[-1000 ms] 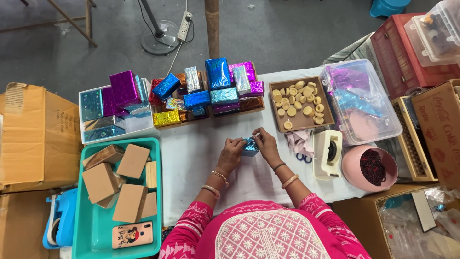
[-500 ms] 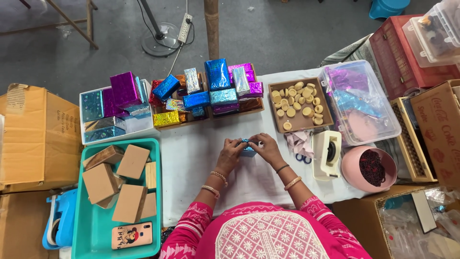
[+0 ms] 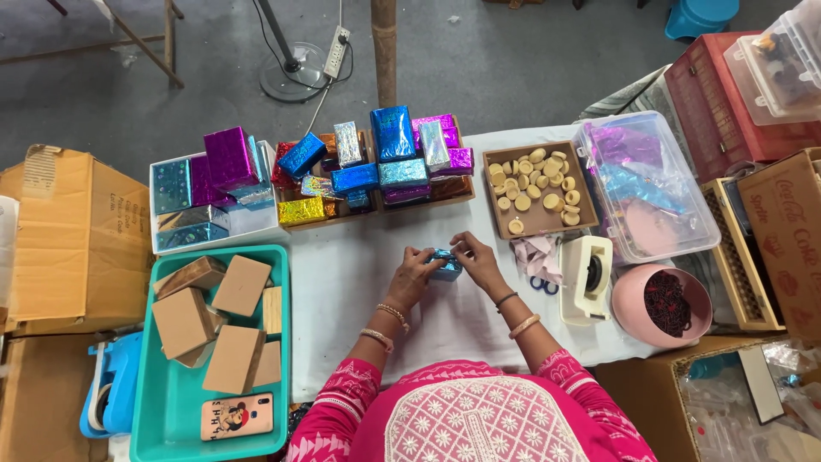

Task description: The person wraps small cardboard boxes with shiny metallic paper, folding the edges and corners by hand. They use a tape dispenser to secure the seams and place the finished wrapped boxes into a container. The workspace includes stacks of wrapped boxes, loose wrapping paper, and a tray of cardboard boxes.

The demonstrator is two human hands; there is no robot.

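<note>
Near the middle of the worktop (image 3: pixel 342 282), which is covered with a white cloth, both hands meet on a small box wrapped in blue foil (image 3: pixel 445 263). Left hand (image 3: pixel 415 275): fingers curled around the box's left side, gripping it. Right hand (image 3: pixel 479 263): fingers closed on its right side and top, pinching the foil. The box sits just above the cloth; contact with the cloth cannot be told.

Far edge of worktop: wooden trays piled with foil-wrapped boxes (image 3: pixel 376 162) in blue, purple, gold and silver; to their left a white tray of similar boxes (image 3: pixel 205 188). Toward the far right corner: a wooden tray of round tan discs (image 3: pixel 534 184), beside it a clear plastic bin of foil sheets (image 3: pixel 646 184). Right edge: white tape dispenser (image 3: pixel 584 278), pink bowl of dark red pieces (image 3: pixel 660 304), scissors with blue handles (image 3: pixel 540 282) near crumpled paper.

Left edge: teal tray (image 3: pixel 171 411) holding plain brown boxes (image 3: pixel 218 321) and a phone in a pictured case (image 3: pixel 238 417).

Room: grey floor (image 3: pixel 513 60), a fan stand base (image 3: pixel 286 73), a power strip (image 3: pixel 335 51), cardboard cartons (image 3: pixel 73 239) at left.
</note>
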